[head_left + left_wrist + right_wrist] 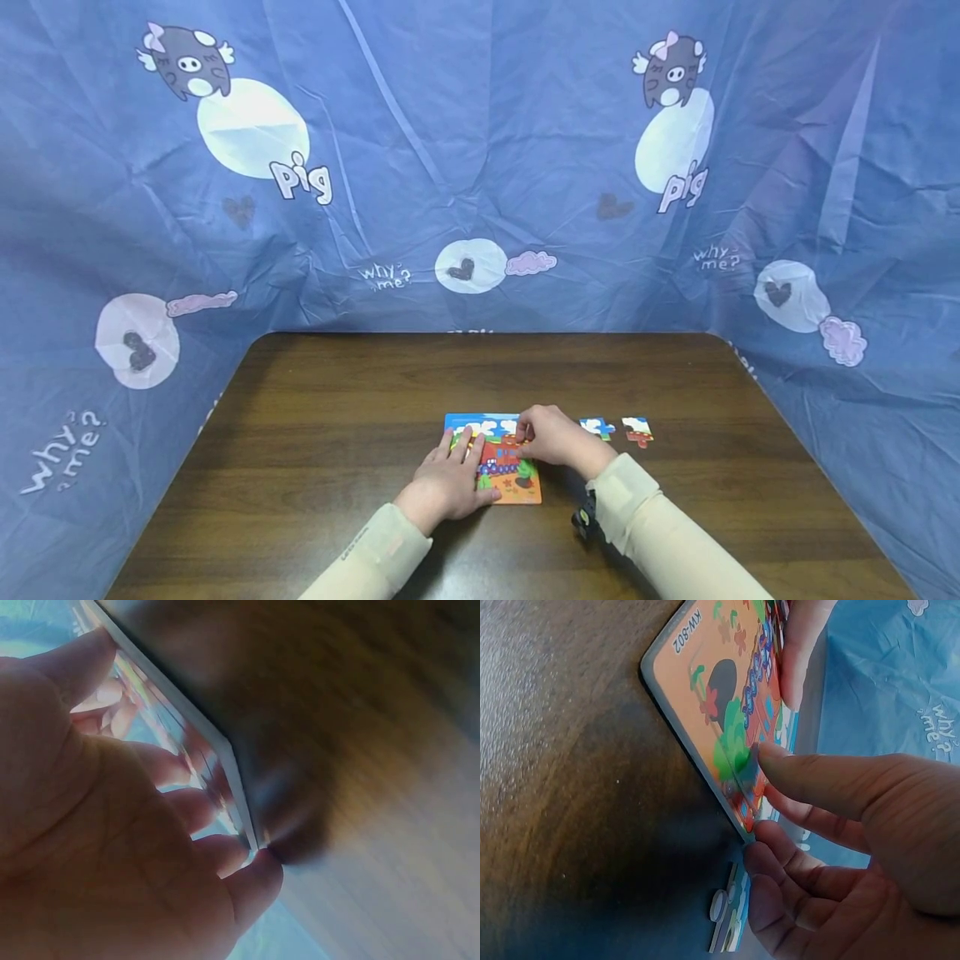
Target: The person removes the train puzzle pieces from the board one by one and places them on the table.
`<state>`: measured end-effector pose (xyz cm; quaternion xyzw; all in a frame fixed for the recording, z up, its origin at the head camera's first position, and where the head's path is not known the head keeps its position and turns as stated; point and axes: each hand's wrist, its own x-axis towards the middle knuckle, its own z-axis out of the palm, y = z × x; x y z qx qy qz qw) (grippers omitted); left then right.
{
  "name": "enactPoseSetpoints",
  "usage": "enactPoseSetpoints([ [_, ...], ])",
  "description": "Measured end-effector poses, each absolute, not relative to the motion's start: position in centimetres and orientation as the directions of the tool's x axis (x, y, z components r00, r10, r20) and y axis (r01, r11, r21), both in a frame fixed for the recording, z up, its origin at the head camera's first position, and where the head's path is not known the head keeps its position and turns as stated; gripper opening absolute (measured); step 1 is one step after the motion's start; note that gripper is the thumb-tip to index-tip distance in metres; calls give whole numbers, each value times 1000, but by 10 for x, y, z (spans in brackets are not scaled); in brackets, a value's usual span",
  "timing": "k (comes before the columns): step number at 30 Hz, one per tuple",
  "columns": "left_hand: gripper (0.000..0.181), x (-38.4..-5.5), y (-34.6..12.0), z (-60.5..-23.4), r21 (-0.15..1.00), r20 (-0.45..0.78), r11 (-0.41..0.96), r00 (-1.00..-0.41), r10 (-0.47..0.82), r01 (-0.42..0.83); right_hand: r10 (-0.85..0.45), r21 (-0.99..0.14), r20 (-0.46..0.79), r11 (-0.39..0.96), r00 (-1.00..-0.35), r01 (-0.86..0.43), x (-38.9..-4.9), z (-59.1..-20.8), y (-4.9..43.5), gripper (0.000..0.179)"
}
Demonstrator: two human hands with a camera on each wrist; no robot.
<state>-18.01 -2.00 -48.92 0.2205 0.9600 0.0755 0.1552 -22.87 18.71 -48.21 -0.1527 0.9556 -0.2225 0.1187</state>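
Observation:
A colourful jigsaw puzzle board (517, 493) lies on the table, its picture showing a red train, clouds and orange ground. My left hand (447, 490) rests on its left side, fingers spread and straight, thumb at the near edge. Over the upper right part of the board, my right hand (555, 437) has its fingers curled and seems to pinch a puzzle piece (511, 438), largely covered by the fingers. In the right wrist view the thumb of the right hand (832, 817) touches the picture near the board's right edge.
Two loose puzzle pieces, one blue and white (596, 427) and one white and red (638, 430), lie right of the board on the brown wooden table (337, 400). A blue printed curtain (480, 167) hangs behind. A small black device (584, 518) is at the right wrist.

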Motion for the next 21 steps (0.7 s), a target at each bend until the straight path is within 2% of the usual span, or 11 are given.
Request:
enactPoseSetpoints([
  [8,86,-181,-19,-493,221,-266,894,-858,439,389,-330,-492,-183,846,-926,-204,-227,-479,187,20],
  [13,87,-184,-19,-501,204,-269,899,-861,432,387,-331,-514,-165,833,-929,-206,-226,-476,186,21],
  [21,87,-182,-21,-495,208,-258,893,-858,443,399,-336,-541,-138,813,-932,-213,-226,-474,186,20],
])
